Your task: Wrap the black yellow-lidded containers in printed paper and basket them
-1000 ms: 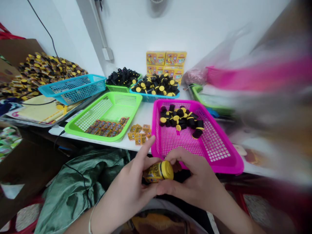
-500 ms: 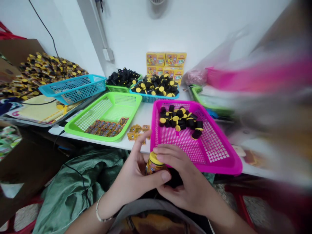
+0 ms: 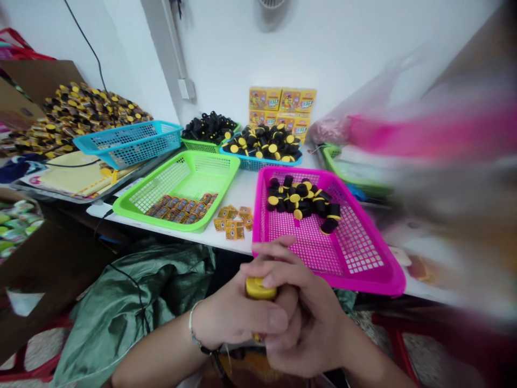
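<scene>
My left hand [image 3: 238, 310] is wrapped round a small container with a yellow lid [image 3: 260, 289], in front of my body. Closed over it from the right, my right hand [image 3: 309, 307] has its fingers against the lid and over the left fingers. Most of the container's body is hidden by both hands. Just beyond them is a pink basket [image 3: 393, 277] with black and yellow pieces [image 3: 301, 198]. Flat yellow labels or packets [image 3: 235, 229] lie on the white table. A green basket [image 3: 177, 175] holds rows of small wrapped containers [image 3: 181, 209].
Behind stand a tilted blue basket [image 3: 133, 145], a blue basket of black and yellow pieces [image 3: 264, 141], and stacked yellow boxes [image 3: 297, 101]. A heap of containers [image 3: 81, 116] is at left. Something blurred, pink and grey, fills the right side. Green fabric [image 3: 161, 280] hangs below the table.
Both hands have moved down and closed tighter round the container, hiding its printed side. The right hand's fingers now overlap the left ones. The view has shifted slightly.
</scene>
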A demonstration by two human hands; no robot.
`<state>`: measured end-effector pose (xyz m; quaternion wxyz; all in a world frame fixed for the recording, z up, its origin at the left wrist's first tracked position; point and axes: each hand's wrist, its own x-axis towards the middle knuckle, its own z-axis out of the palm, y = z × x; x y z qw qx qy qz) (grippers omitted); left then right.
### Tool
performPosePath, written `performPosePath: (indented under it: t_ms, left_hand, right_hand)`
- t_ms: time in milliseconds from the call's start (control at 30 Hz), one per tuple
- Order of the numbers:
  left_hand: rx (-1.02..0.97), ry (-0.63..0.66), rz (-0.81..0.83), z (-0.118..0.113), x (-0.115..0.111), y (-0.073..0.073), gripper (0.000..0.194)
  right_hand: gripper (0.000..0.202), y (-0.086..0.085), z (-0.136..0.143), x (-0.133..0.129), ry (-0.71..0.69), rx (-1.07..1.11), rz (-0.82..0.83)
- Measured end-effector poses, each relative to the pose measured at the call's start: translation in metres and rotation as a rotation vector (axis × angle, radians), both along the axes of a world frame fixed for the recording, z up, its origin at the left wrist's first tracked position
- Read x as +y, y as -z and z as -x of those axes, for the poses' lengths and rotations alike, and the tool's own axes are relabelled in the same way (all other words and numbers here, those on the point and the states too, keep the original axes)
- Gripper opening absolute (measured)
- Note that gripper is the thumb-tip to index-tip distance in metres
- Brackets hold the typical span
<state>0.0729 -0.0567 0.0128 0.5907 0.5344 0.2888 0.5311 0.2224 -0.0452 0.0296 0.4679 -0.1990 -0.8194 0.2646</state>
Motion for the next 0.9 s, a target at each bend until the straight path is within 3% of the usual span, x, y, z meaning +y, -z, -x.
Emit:
performPosePath:
  t_ms: [67, 167, 267, 400, 500, 600, 667, 800, 900]
  left_hand:
    - [-0.081, 0.115, 0.178, -0.002, 0.003, -0.011, 0.052]
    - [-0.074, 0.110, 0.372, -0.001, 0.006, -0.028, 0.084]
    - [0.072, -0.038, 0.221, -0.002, 0.007, -0.033, 0.088]
    - [0.227, -0.248, -0.045, -0.004, 0.004, -0.023, 0.087]
    - [0.253, -0.314, -0.122, -0.005, 0.001, -0.015, 0.090]
    - [0.204, -0.340, -0.138, -0.005, 0.001, -0.017, 0.090]
    - [0.125, -0.247, -0.089, -0.003, 0.004, -0.023, 0.082]
    - [-0.016, 0.120, 0.080, 0.004, 0.009, -0.032, 0.075]
    - [-0.013, 0.145, 0.114, 0.005, 0.007, -0.034, 0.087]
  right_hand:
    - [0.060, -0.003, -0.001, 0.004, 0.137, -0.088, -0.228]
    - [0.045, -0.005, -0.002, 0.009, 0.291, -0.195, -0.468]
    - [0.028, -0.002, -0.001, 0.009, 0.344, -0.220, -0.506]
    - [0.022, 0.005, 0.001, 0.004, 0.415, -0.273, -0.612]
    - [0.027, 0.009, 0.001, 0.003, 0.410, -0.314, -0.626]
    - [0.029, 0.008, 0.003, 0.006, 0.392, -0.302, -0.616]
    - [0.028, 0.004, 0.003, 0.011, 0.363, -0.216, -0.562]
    - [0.034, -0.007, 0.000, 0.015, 0.241, -0.126, -0.441]
    - [0.024, -0.008, -0.005, 0.014, 0.259, -0.202, -0.543]
